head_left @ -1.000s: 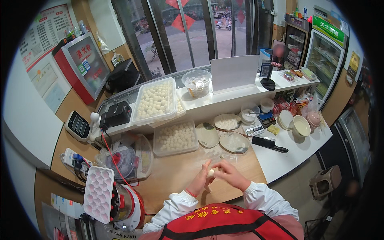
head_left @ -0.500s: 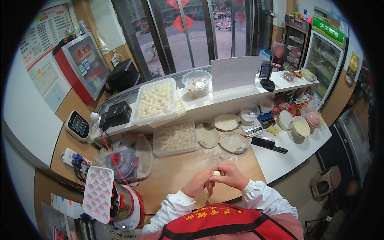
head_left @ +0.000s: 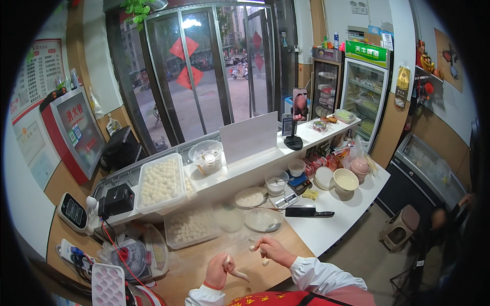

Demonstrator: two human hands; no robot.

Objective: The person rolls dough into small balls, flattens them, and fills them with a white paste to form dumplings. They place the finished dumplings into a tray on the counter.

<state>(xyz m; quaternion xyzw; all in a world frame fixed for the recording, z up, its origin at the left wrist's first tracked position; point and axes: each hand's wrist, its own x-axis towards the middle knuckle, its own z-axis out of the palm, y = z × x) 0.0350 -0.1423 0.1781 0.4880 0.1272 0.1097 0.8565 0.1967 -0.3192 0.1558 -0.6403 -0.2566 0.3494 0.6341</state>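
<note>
My left hand [head_left: 216, 272] is closed around a short rope of pale dough [head_left: 240, 276], whose tail hangs out past the little finger toward the wooden board. A bit of dough also pokes out at the thumb side. To its right, my right hand [head_left: 274, 250] has its fingers bent and a small pale dough piece [head_left: 252, 248] at the fingertips. Another small dough lump [head_left: 265, 262] shows just under that hand, over the board [head_left: 184, 260]. Beyond the hands lies a floury plate [head_left: 263, 220], beside a lidded-looking clear tray of dough balls [head_left: 191, 226].
A full tray of dough balls [head_left: 161, 181] sits on the raised ledge. On the right counter lie a black cleaver [head_left: 309, 211], a small scale [head_left: 286, 200] and a cream bowl [head_left: 346, 181]. An egg tray [head_left: 107, 285] stands lower left. A phone on a stand [head_left: 299, 104] faces me.
My hands have come apart from their joined position, the left to the left and the right with a dough piece. The whole view has shifted, showing more of the doors and right wall.
</note>
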